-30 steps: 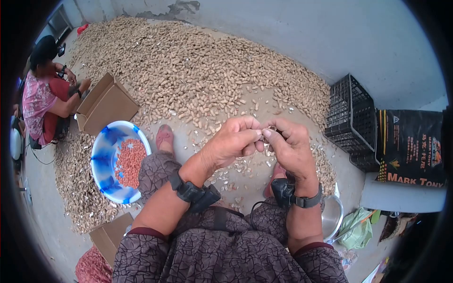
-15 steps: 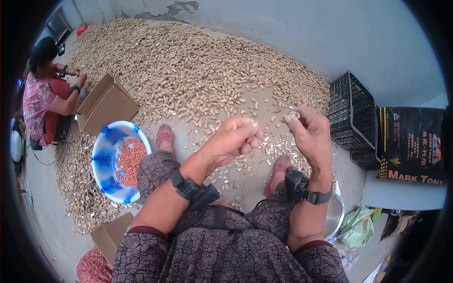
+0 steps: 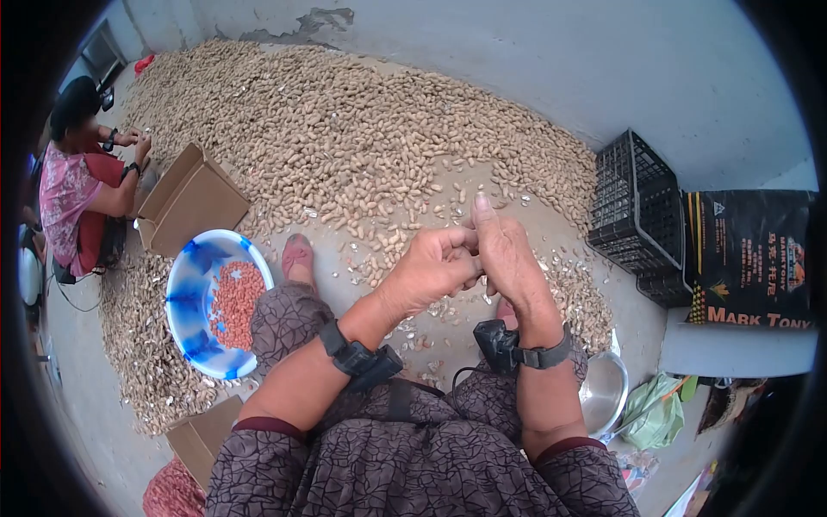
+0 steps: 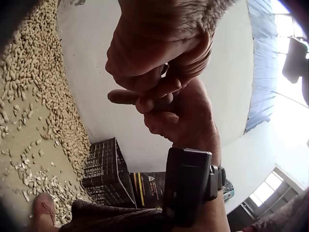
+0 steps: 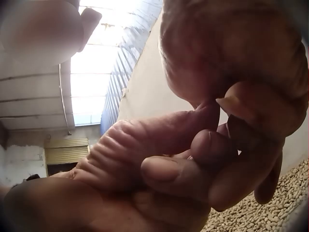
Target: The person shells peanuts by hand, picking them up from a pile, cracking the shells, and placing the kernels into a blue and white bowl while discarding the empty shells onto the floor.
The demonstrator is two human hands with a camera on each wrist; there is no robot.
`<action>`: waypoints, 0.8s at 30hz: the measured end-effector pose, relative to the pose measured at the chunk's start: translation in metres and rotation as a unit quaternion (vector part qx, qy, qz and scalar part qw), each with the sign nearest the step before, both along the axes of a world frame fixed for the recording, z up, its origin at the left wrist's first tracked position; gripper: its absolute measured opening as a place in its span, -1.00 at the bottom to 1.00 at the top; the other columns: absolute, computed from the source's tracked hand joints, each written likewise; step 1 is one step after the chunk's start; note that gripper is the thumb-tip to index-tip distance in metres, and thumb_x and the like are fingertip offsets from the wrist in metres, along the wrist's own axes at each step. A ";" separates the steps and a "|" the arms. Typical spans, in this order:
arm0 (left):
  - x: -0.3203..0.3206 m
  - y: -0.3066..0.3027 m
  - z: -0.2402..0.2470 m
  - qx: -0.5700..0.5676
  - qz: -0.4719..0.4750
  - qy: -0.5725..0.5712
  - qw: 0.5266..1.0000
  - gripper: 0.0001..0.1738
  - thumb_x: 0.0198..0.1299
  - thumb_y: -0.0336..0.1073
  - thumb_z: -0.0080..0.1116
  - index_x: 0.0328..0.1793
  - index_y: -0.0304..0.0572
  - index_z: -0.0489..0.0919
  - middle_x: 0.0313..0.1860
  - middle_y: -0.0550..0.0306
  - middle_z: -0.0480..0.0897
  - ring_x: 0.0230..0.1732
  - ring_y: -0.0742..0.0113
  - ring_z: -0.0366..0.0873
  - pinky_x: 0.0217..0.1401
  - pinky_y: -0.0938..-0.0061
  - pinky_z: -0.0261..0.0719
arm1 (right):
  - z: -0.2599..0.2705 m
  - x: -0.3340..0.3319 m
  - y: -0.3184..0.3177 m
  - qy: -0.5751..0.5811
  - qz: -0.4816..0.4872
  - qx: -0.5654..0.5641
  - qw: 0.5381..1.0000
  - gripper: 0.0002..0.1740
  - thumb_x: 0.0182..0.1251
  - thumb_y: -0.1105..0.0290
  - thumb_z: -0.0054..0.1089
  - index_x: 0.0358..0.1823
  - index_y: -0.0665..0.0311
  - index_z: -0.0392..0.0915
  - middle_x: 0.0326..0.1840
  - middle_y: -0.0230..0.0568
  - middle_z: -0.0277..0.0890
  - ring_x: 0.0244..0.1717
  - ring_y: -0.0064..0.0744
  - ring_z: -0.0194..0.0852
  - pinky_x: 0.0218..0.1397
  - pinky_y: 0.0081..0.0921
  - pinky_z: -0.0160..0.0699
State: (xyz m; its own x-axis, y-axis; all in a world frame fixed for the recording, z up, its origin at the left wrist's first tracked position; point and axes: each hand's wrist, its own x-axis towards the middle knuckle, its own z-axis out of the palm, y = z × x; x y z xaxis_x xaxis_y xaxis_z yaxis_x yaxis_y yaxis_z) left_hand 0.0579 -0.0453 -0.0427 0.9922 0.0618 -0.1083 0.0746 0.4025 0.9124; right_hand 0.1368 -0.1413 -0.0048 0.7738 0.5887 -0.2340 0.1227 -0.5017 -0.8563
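Before the lap, the left hand (image 3: 432,269) and right hand (image 3: 510,263) meet at the fingers. The left fingers are curled against the right palm side; the right thumb stands straight up. Overlapping fingers fill much of the right wrist view, and whether anything is pinched between them cannot be seen. Unshelled peanuts (image 3: 345,129) lie heaped on the floor beyond the hands. A blue and white basin (image 3: 183,314), left of the legs, contains reddish shelled kernels (image 3: 237,303). Broken shells (image 3: 151,345) are piled left of the basin.
An open cardboard box (image 3: 200,202) stands behind the basin. Far left, a person (image 3: 76,202) squats by the heap. To the right are black crates (image 3: 636,207), a printed black sack (image 3: 751,258), a metal bowl (image 3: 606,389) and a green bag (image 3: 653,414).
The hands parted half a second ago and have come back together. The right hand has moved left, its thumb now upright. The view has shifted slightly.
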 end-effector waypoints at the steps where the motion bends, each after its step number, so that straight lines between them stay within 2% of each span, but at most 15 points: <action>1: 0.000 0.001 0.000 0.069 0.010 0.021 0.997 -0.83 0.15 -0.36 0.02 -0.19 -0.31 0.51 -0.57 0.29 0.50 -0.61 0.68 0.34 -0.61 0.78 0.25 | -0.001 0.000 0.000 0.000 0.000 0.000 1.000 -0.24 0.30 -0.16 -0.44 -0.36 0.53 0.42 -0.72 -0.08 0.38 -0.77 -0.44 0.35 -0.82 -0.57 0.24; 3: -0.002 0.003 0.008 0.115 0.005 -0.020 0.993 -0.85 0.14 -0.37 0.03 -0.23 -0.30 0.52 -0.57 0.30 0.51 -0.60 0.69 0.33 -0.60 0.77 0.26 | 0.000 -0.001 0.002 0.098 -0.012 0.005 0.995 -0.23 0.31 -0.16 -0.47 -0.29 0.55 0.42 -0.67 -0.09 0.40 -0.76 -0.46 0.33 -0.88 -0.64 0.18; 5: -0.004 0.005 0.012 0.160 0.002 -0.062 0.985 -0.87 0.13 -0.38 0.04 -0.28 -0.30 0.53 -0.57 0.31 0.51 -0.59 0.70 0.33 -0.59 0.76 0.27 | 0.002 -0.002 0.002 0.115 -0.024 0.020 0.993 -0.23 0.31 -0.16 -0.47 -0.28 0.54 0.42 -0.64 -0.09 0.42 -0.74 -0.47 0.32 -0.87 -0.63 0.21; 7: -0.007 0.004 0.013 0.330 0.034 -0.142 0.933 -0.90 0.12 -0.39 0.05 -0.33 -0.29 0.52 -0.53 0.29 0.53 -0.58 0.71 0.33 -0.60 0.76 0.24 | 0.002 -0.003 0.001 0.132 -0.037 0.035 0.990 -0.23 0.31 -0.17 -0.47 -0.26 0.54 0.42 -0.60 -0.09 0.43 -0.73 -0.48 0.32 -0.86 -0.62 0.24; 8: -0.007 0.003 0.010 0.330 0.034 -0.142 0.932 -0.90 0.12 -0.39 0.05 -0.33 -0.29 0.52 -0.53 0.29 0.53 -0.58 0.71 0.33 -0.60 0.76 0.24 | 0.002 -0.003 0.000 0.139 -0.018 0.042 0.989 -0.22 0.30 -0.17 -0.49 -0.24 0.53 0.42 -0.57 -0.09 0.45 -0.71 -0.50 0.35 -0.85 -0.63 0.24; 10: -0.006 0.003 0.003 0.222 0.058 -0.111 0.967 -0.84 0.14 -0.34 0.00 -0.31 -0.31 0.51 -0.54 0.23 0.55 -0.61 0.61 0.40 -0.60 0.68 0.34 | 0.004 -0.003 -0.003 0.144 0.002 0.049 0.988 -0.21 0.30 -0.18 -0.50 -0.22 0.53 0.41 -0.53 -0.10 0.46 -0.68 -0.51 0.37 -0.85 -0.64 0.25; 11: -0.007 0.005 0.002 0.223 0.061 -0.113 0.966 -0.84 0.14 -0.34 0.00 -0.31 -0.31 0.51 -0.54 0.23 0.55 -0.61 0.61 0.40 -0.60 0.68 0.34 | 0.009 -0.002 -0.005 0.180 0.032 0.086 0.979 -0.28 0.31 -0.13 -0.40 -0.20 0.51 0.43 -0.51 -0.14 0.47 -0.65 -0.53 0.40 -0.82 -0.67 0.28; 12: -0.008 0.009 0.002 0.099 0.042 -0.062 0.992 -0.84 0.16 -0.34 -0.01 -0.29 -0.30 0.49 -0.52 0.23 0.53 -0.65 0.65 0.32 -0.63 0.73 0.26 | 0.013 -0.001 -0.007 0.216 0.062 0.124 0.967 -0.35 0.31 -0.08 -0.30 -0.19 0.50 0.44 -0.48 -0.18 0.49 -0.62 -0.55 0.42 -0.78 -0.70 0.30; 13: -0.009 0.012 0.002 -0.026 0.021 -0.011 0.999 -0.84 0.17 -0.33 -0.02 -0.27 -0.29 0.48 -0.51 0.22 0.51 -0.69 0.70 0.23 -0.66 0.77 0.18 | 0.017 -0.001 -0.009 0.213 0.066 0.125 0.967 -0.35 0.31 -0.08 -0.30 -0.19 0.50 0.44 -0.48 -0.18 0.49 -0.62 -0.55 0.42 -0.78 -0.70 0.30; 14: -0.009 0.013 0.003 -0.072 0.017 -0.023 0.997 -0.82 0.19 -0.31 -0.05 -0.23 -0.29 0.45 -0.54 0.20 0.50 -0.72 0.69 0.19 -0.69 0.80 0.16 | 0.020 -0.001 -0.012 0.168 0.070 0.130 0.975 -0.46 0.29 0.03 -0.19 -0.18 0.46 0.46 -0.46 -0.22 0.50 -0.58 -0.56 0.45 -0.72 -0.71 0.34; 15: -0.010 0.013 0.005 -0.071 0.018 -0.025 0.997 -0.82 0.19 -0.31 -0.05 -0.23 -0.29 0.45 -0.54 0.20 0.50 -0.72 0.69 0.19 -0.69 0.80 0.16 | 0.023 0.000 -0.015 0.122 0.072 0.134 0.981 -0.57 0.27 0.13 -0.07 -0.17 0.43 0.48 -0.43 -0.26 0.51 -0.54 -0.57 0.47 -0.65 -0.72 0.37; 16: -0.010 0.013 0.009 -0.113 0.024 -0.018 0.993 -0.83 0.20 -0.30 -0.06 -0.27 -0.27 0.45 -0.55 0.20 0.49 -0.71 0.67 0.24 -0.70 0.80 0.16 | 0.027 0.002 -0.017 0.128 0.055 0.133 0.981 -0.74 0.17 0.36 0.09 -0.17 0.39 0.50 -0.40 -0.30 0.51 -0.46 -0.61 0.47 -0.50 -0.72 0.42; 18: -0.010 0.013 0.010 -0.155 0.030 -0.011 0.987 -0.83 0.20 -0.29 -0.06 -0.30 -0.25 0.45 -0.56 0.20 0.49 -0.69 0.66 0.29 -0.70 0.79 0.17 | 0.026 0.000 -0.016 0.117 0.058 0.156 0.979 -0.74 0.15 0.40 0.11 -0.17 0.40 0.50 -0.40 -0.31 0.51 -0.43 -0.62 0.47 -0.46 -0.71 0.42; 20: -0.009 0.014 0.003 -0.191 0.028 -0.023 0.981 -0.81 0.22 -0.28 -0.07 -0.25 -0.28 0.43 -0.53 0.12 0.52 -0.73 0.68 0.20 -0.73 0.82 0.08 | 0.023 0.000 -0.014 0.109 0.059 0.178 0.976 -0.75 0.13 0.43 0.12 -0.17 0.40 0.50 -0.40 -0.31 0.51 -0.39 -0.63 0.46 -0.41 -0.70 0.42; 24: -0.008 0.013 0.003 -0.204 0.019 -0.035 0.978 -0.81 0.23 -0.27 -0.07 -0.25 -0.27 0.43 -0.49 0.10 0.53 -0.72 0.68 0.21 -0.74 0.82 0.08 | 0.011 0.004 -0.016 0.109 0.046 0.233 0.965 -0.82 0.08 0.52 0.16 -0.26 0.41 0.51 -0.40 -0.31 0.51 -0.38 -0.65 0.44 -0.35 -0.68 0.45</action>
State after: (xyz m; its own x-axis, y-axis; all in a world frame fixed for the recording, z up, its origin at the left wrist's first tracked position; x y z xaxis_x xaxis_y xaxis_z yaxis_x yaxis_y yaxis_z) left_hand 0.0503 -0.0323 -0.0398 0.9959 0.0644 -0.0630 -0.0047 0.7352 0.6778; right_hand 0.1407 -0.1571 0.0067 0.6748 0.7339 -0.0785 -0.0599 -0.0516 -0.9969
